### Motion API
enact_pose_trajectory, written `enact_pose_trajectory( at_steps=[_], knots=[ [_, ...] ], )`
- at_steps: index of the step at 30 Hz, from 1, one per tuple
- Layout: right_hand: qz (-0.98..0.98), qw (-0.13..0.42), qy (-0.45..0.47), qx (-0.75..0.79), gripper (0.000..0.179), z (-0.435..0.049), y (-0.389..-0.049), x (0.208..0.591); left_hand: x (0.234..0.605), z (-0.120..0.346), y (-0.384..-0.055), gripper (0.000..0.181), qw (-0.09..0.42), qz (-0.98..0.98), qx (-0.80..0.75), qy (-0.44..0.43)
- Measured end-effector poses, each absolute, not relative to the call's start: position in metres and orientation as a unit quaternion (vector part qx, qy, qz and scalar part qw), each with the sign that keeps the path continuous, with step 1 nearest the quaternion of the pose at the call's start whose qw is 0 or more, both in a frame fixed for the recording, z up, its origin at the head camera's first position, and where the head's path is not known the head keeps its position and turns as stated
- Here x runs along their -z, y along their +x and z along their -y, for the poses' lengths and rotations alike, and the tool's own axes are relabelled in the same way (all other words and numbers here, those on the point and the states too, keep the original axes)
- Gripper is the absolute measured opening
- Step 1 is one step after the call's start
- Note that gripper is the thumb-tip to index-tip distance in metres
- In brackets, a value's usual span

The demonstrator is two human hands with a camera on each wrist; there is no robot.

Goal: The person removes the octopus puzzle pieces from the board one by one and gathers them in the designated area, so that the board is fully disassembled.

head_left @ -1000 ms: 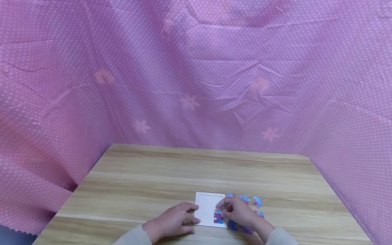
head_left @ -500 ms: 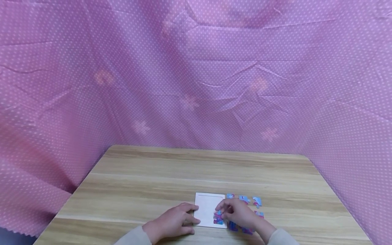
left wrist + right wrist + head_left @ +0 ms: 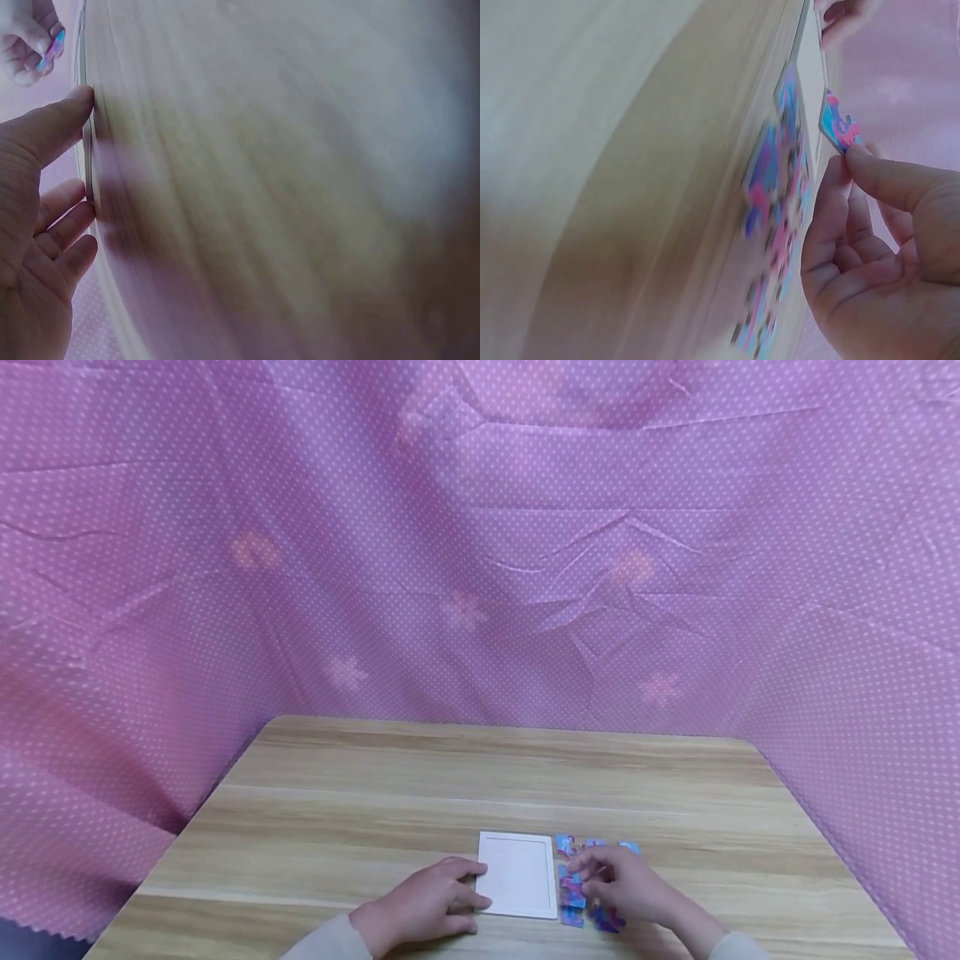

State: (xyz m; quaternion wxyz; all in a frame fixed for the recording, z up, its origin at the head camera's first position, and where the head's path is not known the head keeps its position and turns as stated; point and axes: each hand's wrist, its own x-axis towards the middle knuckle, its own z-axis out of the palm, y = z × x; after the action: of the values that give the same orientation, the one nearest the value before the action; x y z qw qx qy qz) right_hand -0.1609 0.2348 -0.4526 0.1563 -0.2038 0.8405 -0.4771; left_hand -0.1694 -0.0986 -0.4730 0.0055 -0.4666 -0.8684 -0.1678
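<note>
A white puzzle tray [image 3: 517,877] lies near the front of the wooden table, its recess bare. At its left edge, my left hand [image 3: 423,902] rests its fingertips on the rim with the fingers spread. My right hand [image 3: 626,887] is just right of the tray, over several puzzle pieces. In the right wrist view its thumb and forefinger pinch a blue and pink puzzle piece [image 3: 838,124], raised above the pieces on the table. The left wrist view shows my left thumb [image 3: 67,120] and fingers against the edge.
Loose blue, pink and purple puzzle pieces [image 3: 565,845] lie in rough rows right of the tray, partly hidden under my right hand. The light wooden table [image 3: 375,810] is enclosed by a pink dotted curtain [image 3: 480,568] behind and at both sides.
My right hand has moved right, off the tray's lower right corner, taking the puzzle piece out over the loose pieces. My left hand has stayed at the tray's left edge.
</note>
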Motion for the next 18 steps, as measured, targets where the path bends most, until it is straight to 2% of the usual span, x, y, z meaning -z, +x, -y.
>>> enact_pose_trajectory(
  at_steps=[10,18],
  knots=[
    [-0.855,0.124,-0.205,0.460,0.020,-0.274,-0.150,0.448,0.477,0.099,-0.171,0.029,0.016,0.864,0.168,-0.475],
    [-0.838,0.164,-0.203,0.479,0.021,-0.299,-0.143,0.454,0.477,0.099,-0.170,0.029,0.014,0.866,0.170,-0.471]
  ],
)
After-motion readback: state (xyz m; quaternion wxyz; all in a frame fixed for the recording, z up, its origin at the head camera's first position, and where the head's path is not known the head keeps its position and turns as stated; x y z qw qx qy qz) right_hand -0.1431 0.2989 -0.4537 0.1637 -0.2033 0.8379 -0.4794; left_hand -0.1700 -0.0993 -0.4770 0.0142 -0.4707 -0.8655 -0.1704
